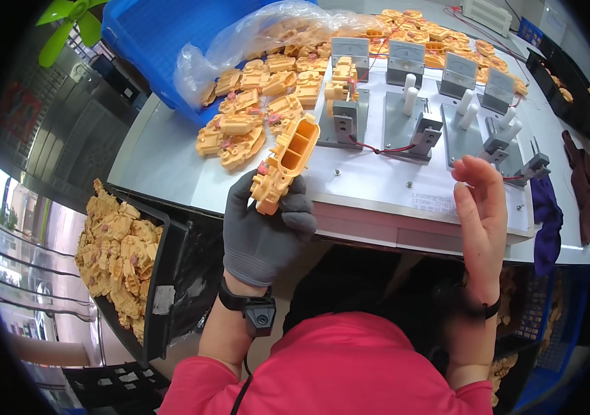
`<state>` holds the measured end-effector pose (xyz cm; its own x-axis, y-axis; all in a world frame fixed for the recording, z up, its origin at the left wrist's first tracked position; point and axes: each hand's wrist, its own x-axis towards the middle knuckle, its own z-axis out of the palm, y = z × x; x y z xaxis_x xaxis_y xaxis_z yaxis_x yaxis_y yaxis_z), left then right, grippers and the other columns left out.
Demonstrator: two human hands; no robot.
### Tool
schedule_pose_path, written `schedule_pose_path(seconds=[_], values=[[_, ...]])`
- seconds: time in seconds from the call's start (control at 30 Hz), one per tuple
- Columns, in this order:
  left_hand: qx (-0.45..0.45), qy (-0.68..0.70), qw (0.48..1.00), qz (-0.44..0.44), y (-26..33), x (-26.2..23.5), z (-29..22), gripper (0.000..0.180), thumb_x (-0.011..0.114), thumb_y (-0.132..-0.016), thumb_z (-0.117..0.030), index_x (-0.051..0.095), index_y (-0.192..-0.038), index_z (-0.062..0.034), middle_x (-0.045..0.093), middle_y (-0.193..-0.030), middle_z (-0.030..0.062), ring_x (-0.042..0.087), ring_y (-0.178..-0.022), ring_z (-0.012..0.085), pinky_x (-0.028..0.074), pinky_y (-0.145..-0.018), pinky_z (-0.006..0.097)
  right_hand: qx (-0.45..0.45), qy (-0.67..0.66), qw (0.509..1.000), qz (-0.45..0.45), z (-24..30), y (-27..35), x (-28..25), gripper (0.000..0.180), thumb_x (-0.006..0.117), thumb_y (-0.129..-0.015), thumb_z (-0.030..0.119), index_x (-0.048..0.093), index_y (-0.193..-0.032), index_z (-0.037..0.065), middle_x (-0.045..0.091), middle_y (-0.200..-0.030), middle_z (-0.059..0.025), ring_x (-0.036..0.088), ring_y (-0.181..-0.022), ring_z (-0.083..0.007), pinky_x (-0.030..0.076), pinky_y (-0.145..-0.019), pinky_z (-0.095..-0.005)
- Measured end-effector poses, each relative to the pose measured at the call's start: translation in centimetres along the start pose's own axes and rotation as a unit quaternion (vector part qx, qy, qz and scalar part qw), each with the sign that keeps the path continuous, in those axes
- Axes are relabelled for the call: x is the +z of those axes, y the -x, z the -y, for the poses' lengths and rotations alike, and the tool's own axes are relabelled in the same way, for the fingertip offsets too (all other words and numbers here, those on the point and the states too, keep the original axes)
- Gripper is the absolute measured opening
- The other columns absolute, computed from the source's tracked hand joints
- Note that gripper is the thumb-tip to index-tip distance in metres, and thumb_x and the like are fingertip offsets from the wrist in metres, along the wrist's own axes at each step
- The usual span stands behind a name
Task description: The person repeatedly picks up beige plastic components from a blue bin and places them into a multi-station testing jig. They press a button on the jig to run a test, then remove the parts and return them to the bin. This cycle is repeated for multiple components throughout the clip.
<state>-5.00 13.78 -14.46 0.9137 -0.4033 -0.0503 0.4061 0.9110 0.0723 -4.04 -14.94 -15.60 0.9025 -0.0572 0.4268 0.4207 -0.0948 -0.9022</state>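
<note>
My left hand [267,225], in a dark grey glove, is closed around a yellow-orange plastic connector housing [286,160]. The housing's open, divided cavity faces up, and a small pink part shows on its side. My bare right hand [480,211] is raised at the front right of a white test fixture [371,176], fingers partly bent and apart, with nothing visible in it. On the fixture's leftmost grey station another yellow housing [341,83] is seated. The other grey stations [395,114] carry white upright pegs [410,102] and clamp blocks joined by red and black wires.
Behind the fixture stand several panel meters [406,62]. Loose yellow housings [240,135] cover the table's left and back. A blue crate [146,48] with clear plastic film leans at back left. Below left is a black bin [160,277] of housings; purple cloth [546,221] hangs at right.
</note>
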Motion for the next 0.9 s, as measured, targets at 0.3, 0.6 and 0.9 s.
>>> schedule_pose_path(seconds=[0.3, 0.6, 0.9], values=[[-0.007, 0.052, 0.999, -0.001, -0.3, -0.5, 0.5, 0.035, 0.055, -0.094, -0.033, 0.06, -0.112, -0.0044, 0.059, -0.093, 0.0028, 0.051, -0.073, 0.0114, 0.045, -0.066, 0.026, -0.003, 0.0, 1.0, 0.013, -0.6, -2.1, 2.1, 0.043, 0.063, -0.094, 0.007, 0.049, -0.135, 0.002, 0.057, -0.124, -0.0117, 0.054, -0.116, -0.0183, 0.045, -0.093, -0.0311], [-0.013, 0.047, 0.999, 0.005, -0.7, -0.7, 0.9, 0.031, 0.054, -0.094, -0.033, 0.06, -0.106, -0.0051, 0.054, -0.085, 0.0, 0.045, -0.066, 0.0078, 0.042, -0.062, 0.023, 0.0, 0.012, 1.0, 0.007, -1.1, -2.7, 2.5, 0.045, 0.065, -0.093, 0.01, 0.051, -0.136, 0.008, 0.058, -0.12, -0.0106, 0.058, -0.111, -0.0175, 0.046, -0.092, -0.0319], [-0.027, 0.059, 0.998, -0.005, -0.9, -0.5, 1.1, 0.039, 0.056, -0.093, -0.03, 0.057, -0.118, -0.0007, 0.059, -0.099, 0.0058, 0.049, -0.068, 0.0078, 0.045, -0.063, 0.023, 0.008, 0.02, 1.0, 0.018, -1.6, -2.9, 2.6, 0.045, 0.066, -0.093, 0.013, 0.052, -0.136, 0.011, 0.059, -0.118, -0.0082, 0.058, -0.109, -0.0165, 0.046, -0.092, -0.0315]])
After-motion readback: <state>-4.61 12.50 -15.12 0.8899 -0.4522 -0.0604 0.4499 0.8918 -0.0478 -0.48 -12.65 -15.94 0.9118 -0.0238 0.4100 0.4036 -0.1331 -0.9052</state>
